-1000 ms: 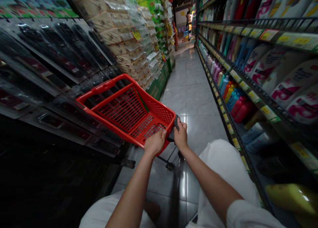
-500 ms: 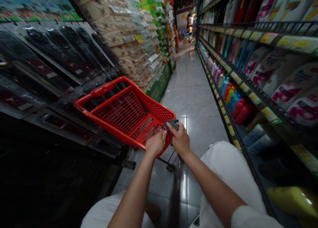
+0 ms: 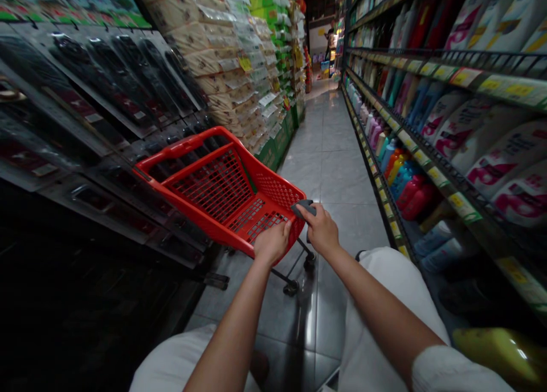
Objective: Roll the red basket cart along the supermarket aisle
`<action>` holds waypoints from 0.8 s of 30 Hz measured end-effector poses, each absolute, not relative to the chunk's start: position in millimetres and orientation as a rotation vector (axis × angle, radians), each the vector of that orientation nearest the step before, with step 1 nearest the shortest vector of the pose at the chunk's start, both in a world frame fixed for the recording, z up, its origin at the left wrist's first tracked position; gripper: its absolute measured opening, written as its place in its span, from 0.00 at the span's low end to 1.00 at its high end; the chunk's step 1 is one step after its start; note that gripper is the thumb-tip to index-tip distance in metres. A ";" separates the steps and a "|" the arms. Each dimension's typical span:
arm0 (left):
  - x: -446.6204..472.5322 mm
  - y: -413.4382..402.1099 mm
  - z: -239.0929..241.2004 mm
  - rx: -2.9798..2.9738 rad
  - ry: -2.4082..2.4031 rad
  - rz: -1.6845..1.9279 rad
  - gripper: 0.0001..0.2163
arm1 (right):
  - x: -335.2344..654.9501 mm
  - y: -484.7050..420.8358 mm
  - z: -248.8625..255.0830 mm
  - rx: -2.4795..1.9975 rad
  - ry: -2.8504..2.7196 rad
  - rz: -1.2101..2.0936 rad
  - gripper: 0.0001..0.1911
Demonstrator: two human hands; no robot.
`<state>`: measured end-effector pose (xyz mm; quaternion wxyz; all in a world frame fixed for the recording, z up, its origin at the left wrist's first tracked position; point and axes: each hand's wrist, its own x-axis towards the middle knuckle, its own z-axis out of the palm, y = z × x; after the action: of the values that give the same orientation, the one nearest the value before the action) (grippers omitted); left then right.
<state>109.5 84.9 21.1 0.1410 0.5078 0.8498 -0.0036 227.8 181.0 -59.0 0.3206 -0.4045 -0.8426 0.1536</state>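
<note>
A red plastic shopping cart with a lattice basket stands at an angle in front of me, its basket holding nothing that I can see. My left hand is closed over the near rim of the basket, close to its right corner. Just to the right, my right hand grips a dark grey cloth against that same corner. Part of the cloth shows above the thumb, and the rest is hidden in the palm.
Shelves of bottles run along the right side. On the left hang packaged dark goods, with stacked tan packs beyond them. Grey floor tiles lead down the aisle to a distant person. My knees flank the cart's near side.
The right hand and cloth have shifted slightly right and away from the left hand along the cart's corner. The left hand keeps its place on the rim. The view has shifted a little.
</note>
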 end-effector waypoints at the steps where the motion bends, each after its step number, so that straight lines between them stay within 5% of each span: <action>1: 109.3 83.5 21.2 1.466 2.456 -0.018 0.30 | 229.2 189.5 -60.4 -1.113 -2.177 0.407 0.35; 17: 108.0 87.3 18.9 1.492 2.452 -0.024 0.30 | 223.0 193.7 -63.5 -1.156 -2.100 0.405 0.34; 24: 111.1 97.2 19.4 1.404 2.447 0.044 0.38 | 220.9 163.0 -83.0 -0.923 -2.098 0.525 0.32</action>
<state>111.1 97.2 19.4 0.1594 0.4914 0.8561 0.0152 220.9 163.0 -83.0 0.3848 -0.3623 -0.8236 0.2061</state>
